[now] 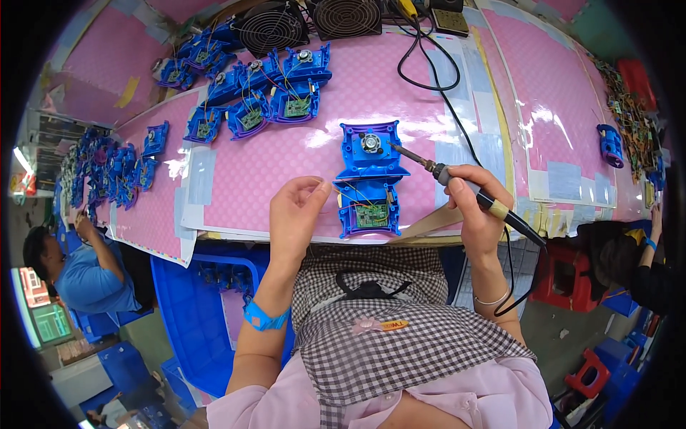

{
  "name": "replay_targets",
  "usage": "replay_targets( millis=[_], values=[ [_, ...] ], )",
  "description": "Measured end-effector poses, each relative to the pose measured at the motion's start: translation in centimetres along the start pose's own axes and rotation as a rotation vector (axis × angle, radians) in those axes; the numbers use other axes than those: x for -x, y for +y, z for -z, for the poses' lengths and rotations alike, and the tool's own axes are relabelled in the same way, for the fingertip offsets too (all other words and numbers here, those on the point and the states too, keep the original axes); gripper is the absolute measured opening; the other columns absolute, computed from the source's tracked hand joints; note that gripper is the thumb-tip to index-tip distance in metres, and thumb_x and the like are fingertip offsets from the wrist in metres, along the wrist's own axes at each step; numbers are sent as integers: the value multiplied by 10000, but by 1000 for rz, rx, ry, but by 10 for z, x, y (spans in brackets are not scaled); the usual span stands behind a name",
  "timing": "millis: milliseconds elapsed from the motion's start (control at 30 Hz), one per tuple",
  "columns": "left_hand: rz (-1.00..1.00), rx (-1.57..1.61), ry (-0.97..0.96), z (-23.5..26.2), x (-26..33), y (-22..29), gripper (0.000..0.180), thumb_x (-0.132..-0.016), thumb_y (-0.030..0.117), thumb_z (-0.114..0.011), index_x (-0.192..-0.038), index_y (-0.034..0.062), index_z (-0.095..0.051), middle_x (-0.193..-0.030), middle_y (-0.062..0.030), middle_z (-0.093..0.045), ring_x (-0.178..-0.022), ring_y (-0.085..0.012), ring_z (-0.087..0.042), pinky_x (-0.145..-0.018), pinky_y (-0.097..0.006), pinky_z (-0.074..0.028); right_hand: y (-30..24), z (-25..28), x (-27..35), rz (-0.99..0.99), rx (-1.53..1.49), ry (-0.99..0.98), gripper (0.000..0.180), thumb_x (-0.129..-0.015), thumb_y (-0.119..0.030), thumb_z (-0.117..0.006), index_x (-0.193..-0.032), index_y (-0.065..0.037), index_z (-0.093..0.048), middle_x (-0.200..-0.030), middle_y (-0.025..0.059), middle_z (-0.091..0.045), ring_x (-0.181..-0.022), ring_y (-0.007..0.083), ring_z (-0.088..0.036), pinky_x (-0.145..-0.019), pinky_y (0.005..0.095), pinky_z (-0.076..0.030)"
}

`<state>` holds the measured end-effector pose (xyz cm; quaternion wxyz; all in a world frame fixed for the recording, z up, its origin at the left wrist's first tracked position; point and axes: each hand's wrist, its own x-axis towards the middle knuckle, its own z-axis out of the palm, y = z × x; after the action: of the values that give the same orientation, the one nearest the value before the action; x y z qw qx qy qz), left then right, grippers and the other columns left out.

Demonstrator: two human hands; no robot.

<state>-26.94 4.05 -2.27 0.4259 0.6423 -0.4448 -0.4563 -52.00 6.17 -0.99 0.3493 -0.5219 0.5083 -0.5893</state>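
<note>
You see a bright, evenly lit scene; overhead light glares white on the glossy pink table (457, 93), and fisheye bending darkens the rim.

Far edge of pink worktop (300, 154): two black mesh fans (271, 28) side by side. In front of them, a cluster of blue housings (268, 89) with green boards (wired, lying open). Blue crate (193, 314) below worktop edge. Red stool (572, 275) at right.
</note>
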Motion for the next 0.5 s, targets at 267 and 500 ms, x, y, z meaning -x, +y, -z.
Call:
replay_targets(
  millis=[267, 500],
  values=[
    [-295, -99, -9, -17, -8, 19, 158, -816, 121, -713, -919, 2, -718, -773, -49, -660, -607, -33, -497, -529, -196, -380, -1, -5, -2, 36, 12, -51, 168, -829, -65, -637, -960, 37, -661, -775, 79, -635, -623, 94, -563, -556, 209, -431],
    [-290, -141, -43, -42, -15, 31, 151, -806, 91, -716, -925, -1, -709, -771, -8, -662, -515, 1, -436, -444, -171, -313, 3, -13, -4, 80, 24, -94, 164, -824, -54, -649, -956, 42, -669, -769, 79, -654, -646, 91, -586, -567, 196, -440]
  ],
)
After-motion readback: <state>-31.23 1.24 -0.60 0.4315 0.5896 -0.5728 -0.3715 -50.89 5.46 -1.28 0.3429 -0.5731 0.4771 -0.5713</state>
